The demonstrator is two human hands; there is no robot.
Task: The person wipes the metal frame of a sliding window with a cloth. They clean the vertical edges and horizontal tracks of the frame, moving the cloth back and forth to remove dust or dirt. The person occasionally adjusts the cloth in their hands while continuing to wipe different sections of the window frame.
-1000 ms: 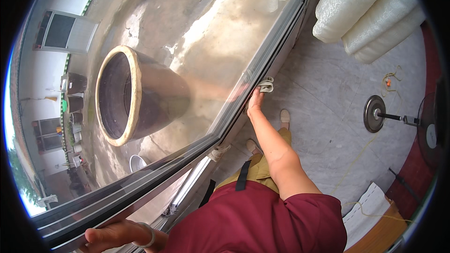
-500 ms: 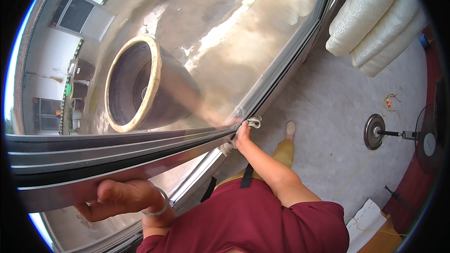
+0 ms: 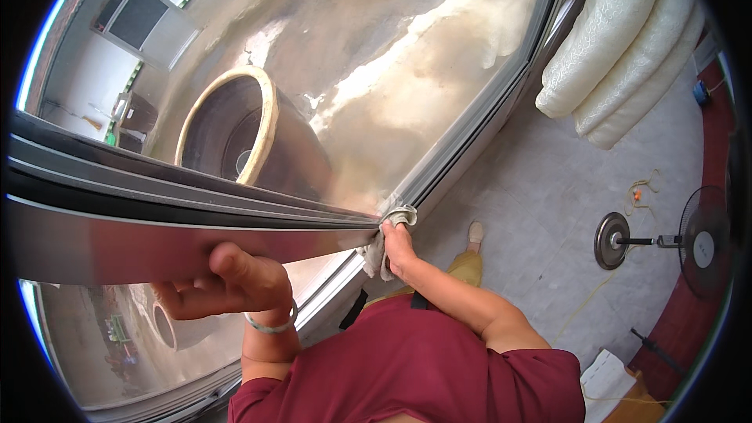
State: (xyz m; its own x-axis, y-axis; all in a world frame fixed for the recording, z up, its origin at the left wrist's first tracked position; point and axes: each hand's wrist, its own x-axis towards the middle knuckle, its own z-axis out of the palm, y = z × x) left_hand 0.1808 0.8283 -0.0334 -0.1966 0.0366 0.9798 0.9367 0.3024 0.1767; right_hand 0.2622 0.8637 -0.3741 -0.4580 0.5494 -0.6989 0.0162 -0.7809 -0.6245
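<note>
My right hand [image 3: 398, 249] is closed on a crumpled grey-white cloth [image 3: 376, 257] and presses it against the corner of a glass door. The cloth wraps around that corner, part of it hanging below. My left hand [image 3: 235, 282], with a pale bangle on the wrist, grips the broad reddish-brown door frame [image 3: 133, 244]. Its thumb lies against the frame's face and the bent fingers curl at the frame's edge; where the fingertips touch is partly hidden. The glass pane [image 3: 392, 110] stretches beyond the frame, with dark rails along its edges.
Through the glass stands a large round vat [image 3: 266, 133] with a pale rim. A cream curtain [image 3: 619, 39] hangs at the right. On the grey floor [image 3: 533, 204] are a fan [image 3: 701, 247], a weight plate [image 3: 611, 240] on its stand and a thin yellow cord [image 3: 642, 192].
The door frame has shifted upward in view at the left, covering part of the vat. My left hand appears higher and farther right. My right hand and cloth appear slightly lower and farther left.
</note>
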